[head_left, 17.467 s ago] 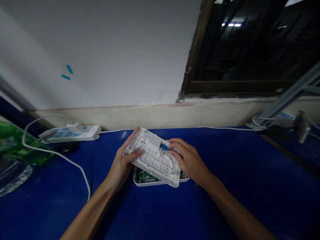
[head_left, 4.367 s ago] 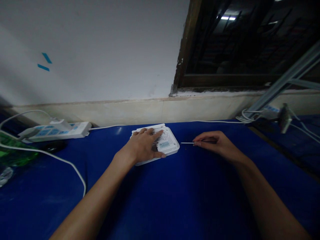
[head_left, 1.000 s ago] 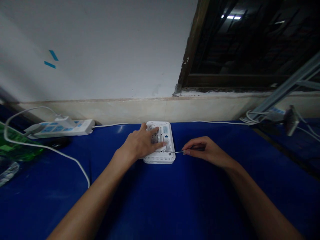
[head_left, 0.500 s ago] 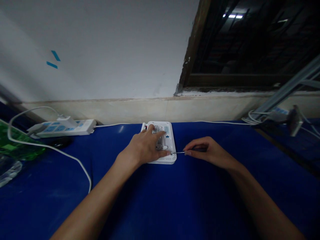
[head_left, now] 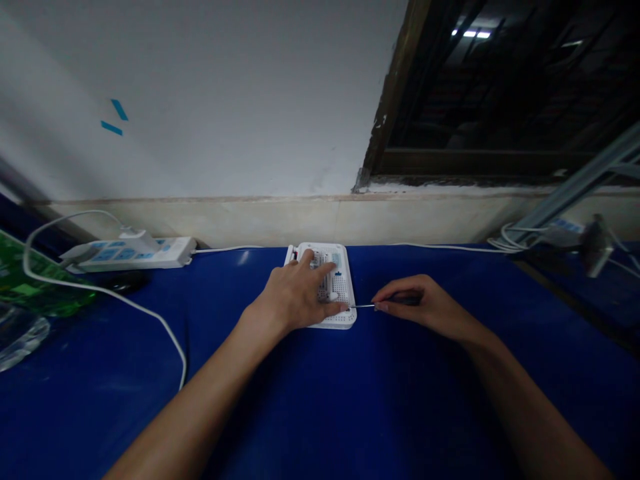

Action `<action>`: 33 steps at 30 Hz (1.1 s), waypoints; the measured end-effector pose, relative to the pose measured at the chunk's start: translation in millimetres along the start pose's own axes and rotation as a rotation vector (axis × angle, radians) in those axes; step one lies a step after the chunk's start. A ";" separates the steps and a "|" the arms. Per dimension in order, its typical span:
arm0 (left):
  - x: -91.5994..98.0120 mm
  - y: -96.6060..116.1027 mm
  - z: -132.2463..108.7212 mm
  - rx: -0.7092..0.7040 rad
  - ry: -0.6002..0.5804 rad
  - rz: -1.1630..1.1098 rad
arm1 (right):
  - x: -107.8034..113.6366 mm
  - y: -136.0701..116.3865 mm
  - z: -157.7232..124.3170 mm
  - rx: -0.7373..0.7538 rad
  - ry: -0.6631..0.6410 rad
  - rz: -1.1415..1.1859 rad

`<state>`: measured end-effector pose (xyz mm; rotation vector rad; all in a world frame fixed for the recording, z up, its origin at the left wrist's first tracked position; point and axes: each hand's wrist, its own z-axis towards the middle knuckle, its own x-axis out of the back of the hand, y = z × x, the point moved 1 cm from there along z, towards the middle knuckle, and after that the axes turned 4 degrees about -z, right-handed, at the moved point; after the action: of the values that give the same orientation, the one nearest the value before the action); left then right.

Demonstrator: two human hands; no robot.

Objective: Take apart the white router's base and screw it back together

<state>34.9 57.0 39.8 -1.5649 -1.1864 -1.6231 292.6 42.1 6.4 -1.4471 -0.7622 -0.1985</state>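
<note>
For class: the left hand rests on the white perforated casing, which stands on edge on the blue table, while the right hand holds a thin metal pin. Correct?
No: the casing is not on edge; the head view shows it flat on the blue table. The left hand on it and the right hand holding the thin metal pin are right.

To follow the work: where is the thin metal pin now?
Head view: the thin metal pin is in the right hand, its tip at the edge of the white perforated housing under the left hand.
</note>
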 end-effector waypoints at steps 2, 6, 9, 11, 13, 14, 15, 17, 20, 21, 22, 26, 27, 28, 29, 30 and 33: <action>0.6 -1.2 -0.1 -0.010 -0.003 -0.005 | 0.0 0.2 -0.2 -0.003 0.002 -0.002; 0.8 -2.9 -0.3 -0.034 0.003 -0.036 | -0.4 1.2 0.0 0.000 0.001 -0.006; 1.3 -1.6 -0.6 -0.020 0.010 -0.030 | -0.8 1.7 0.3 0.008 0.003 -0.018; 1.8 0.5 -0.9 -0.002 -0.005 -0.010 | -0.6 1.8 0.3 0.010 0.007 -0.028; 2.0 2.8 -1.0 0.010 -0.024 0.000 | 0.1 1.8 0.3 0.010 0.015 -0.031; 1.9 3.7 -0.9 0.012 -0.027 0.000 | 0.6 1.8 0.3 0.011 0.020 -0.031; 1.6 4.3 -0.8 0.011 -0.027 -0.002 | 1.2 1.8 0.2 0.009 0.025 -0.031; 1.3 3.8 -0.4 0.007 -0.020 -0.008 | 2.3 1.5 -0.4 0.004 0.029 -0.029; 3.6 -2.7 0.1 -0.029 -0.031 -0.058 | 3.6 -0.7 -2.1 -0.005 0.014 -0.037; 5.3 -6.6 0.0 -0.049 -0.054 -0.092 | 4.0 -2.5 -2.6 -0.005 0.006 -0.045; 7.5 -11.0 -0.3 -0.069 -0.088 -0.128 | 4.6 -5.1 -2.8 -0.003 -0.003 -0.057; 15.8 -30.3 -2.5 -0.056 -0.237 -0.139 | 9.1 -27.5 1.6 0.076 -0.063 -0.184; 16.9 -34.1 -2.9 -0.038 -0.249 -0.109 | 10.3 -35.9 4.2 0.118 -0.085 -0.251; 17.4 -37.1 -3.1 -0.022 -0.250 -0.081 | 11.3 -45.1 7.3 0.158 -0.090 -0.329; 17.3 -39.4 -3.2 -0.012 -0.251 -0.065 | 11.6 -54.6 10.7 0.198 -0.103 -0.402; 16.8 -41.0 -3.1 -0.006 -0.253 -0.065 | 10.9 -64.1 14.2 0.240 -0.127 -0.480; 14.7 -43.4 -2.3 0.002 -0.276 -0.129 | 3.5 -90.3 23.4 0.343 -0.156 -0.699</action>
<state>-6.4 76.2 45.8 -1.7862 -1.4587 -1.5176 236.8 51.2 80.7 -0.8358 -1.3449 -0.4653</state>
